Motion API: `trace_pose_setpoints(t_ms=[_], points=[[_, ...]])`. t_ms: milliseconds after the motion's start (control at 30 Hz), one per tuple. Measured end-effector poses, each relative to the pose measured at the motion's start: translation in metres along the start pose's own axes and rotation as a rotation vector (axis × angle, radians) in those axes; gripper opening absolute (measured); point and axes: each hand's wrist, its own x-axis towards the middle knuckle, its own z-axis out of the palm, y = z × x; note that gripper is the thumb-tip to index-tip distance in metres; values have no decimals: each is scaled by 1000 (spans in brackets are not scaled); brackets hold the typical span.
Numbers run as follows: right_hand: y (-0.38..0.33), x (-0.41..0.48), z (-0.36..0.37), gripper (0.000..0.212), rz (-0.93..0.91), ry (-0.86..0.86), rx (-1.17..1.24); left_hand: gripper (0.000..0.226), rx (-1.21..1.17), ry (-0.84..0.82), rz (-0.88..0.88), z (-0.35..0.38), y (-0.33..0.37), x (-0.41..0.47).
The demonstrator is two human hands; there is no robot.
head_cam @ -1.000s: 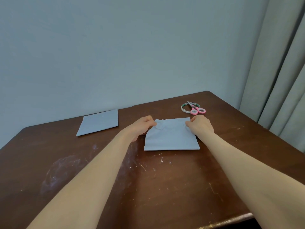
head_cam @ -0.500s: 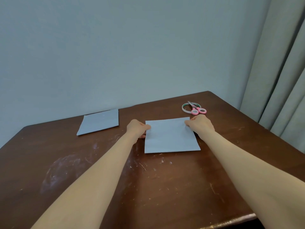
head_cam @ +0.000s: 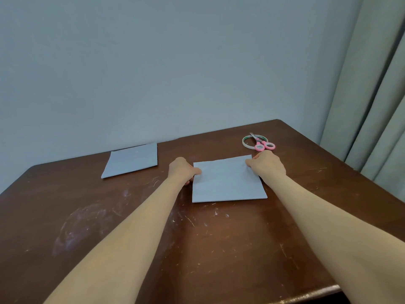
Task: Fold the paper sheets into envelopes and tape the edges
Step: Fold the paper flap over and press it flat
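Head cam: scuffed table point(head_cam: 219, 249) w/ sheet point(head_cam: 228, 183), grey wall point(head_cam: 175, 62), curtain point(head_cam: 377, 95) rt.

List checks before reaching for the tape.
1. Folded sheet flat on table: ok.
2. Left hand grips its left edge: ok.
3. Right hand pinches its far right corner: ok.
4. Tape roll and scissors lie just beyond the right hand: ok.
5. A hand free for the tape: not ok, both hold the sheet.
6. Edges aligned: cannot tell.
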Motion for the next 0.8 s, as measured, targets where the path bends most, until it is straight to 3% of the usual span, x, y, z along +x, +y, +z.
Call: trace_pose_setpoints(t_ms=[333, 800], points=[[-1, 0, 2, 22, 0, 4, -27, 26, 97, -42, 0, 0, 2, -1], [-1, 0, 1, 23, -16, -23, -24, 27, 34, -107, 7, -2, 4, 1]])
